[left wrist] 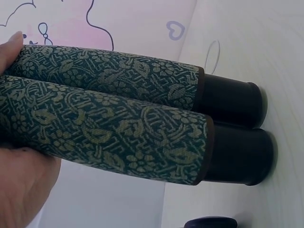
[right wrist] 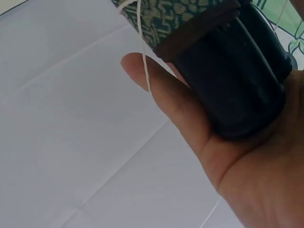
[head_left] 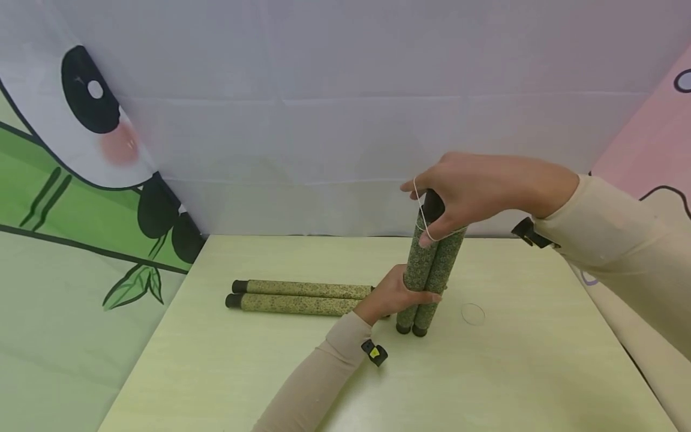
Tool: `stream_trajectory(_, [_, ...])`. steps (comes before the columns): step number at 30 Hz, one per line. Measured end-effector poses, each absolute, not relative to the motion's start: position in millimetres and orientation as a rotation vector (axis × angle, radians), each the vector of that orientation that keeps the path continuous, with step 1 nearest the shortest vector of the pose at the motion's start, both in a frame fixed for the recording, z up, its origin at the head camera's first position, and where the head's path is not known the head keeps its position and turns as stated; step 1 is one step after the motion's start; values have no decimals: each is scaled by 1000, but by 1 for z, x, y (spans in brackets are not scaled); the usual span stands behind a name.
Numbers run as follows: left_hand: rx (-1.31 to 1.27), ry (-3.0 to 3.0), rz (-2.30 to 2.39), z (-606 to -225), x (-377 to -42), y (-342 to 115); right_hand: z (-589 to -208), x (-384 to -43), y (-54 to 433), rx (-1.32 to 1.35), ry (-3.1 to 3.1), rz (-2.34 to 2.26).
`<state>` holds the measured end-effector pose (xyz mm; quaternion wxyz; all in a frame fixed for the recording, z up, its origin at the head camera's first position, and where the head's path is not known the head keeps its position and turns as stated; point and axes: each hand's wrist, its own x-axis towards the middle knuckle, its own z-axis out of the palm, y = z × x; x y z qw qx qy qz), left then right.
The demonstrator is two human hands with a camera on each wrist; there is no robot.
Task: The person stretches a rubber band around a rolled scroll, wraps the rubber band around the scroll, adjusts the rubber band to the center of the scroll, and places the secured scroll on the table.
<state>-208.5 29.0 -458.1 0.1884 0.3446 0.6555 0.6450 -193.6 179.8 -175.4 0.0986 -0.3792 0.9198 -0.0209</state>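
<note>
Two rolled scrolls (head_left: 435, 264) in green and gold patterned cloth, with black end caps, stand side by side, slightly tilted, their lower ends at the tabletop. My left hand (head_left: 396, 294) grips the pair around their lower part, thumb across the front. At the top, my right hand (head_left: 469, 186) reaches over the upper caps, thumb in front and fingers behind. A thin white elastic band (head_left: 421, 207) is stretched between its thumb and fingers and passes round the scrolls. In the right wrist view the band (right wrist: 141, 33) crosses the cloth and runs to the thumb.
Two yellowish patterned scrolls (head_left: 302, 304) with black caps lie side by side on the table (head_left: 518, 372), left of the upright pair. A thin loop (head_left: 472, 314), like another band, lies to the right. A white cloth backdrop (head_left: 324, 150) with cartoon prints rises behind.
</note>
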Motion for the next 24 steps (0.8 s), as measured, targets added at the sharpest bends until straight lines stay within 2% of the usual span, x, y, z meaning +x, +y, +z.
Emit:
stream_trajectory(15, [972, 1849, 1792, -457, -210, 24, -167, -202, 153, -1038, 2546, 239])
stream_trajectory(24, [951, 1889, 1766, -456, -208, 23, -164, -204, 150, -1054, 2501, 238])
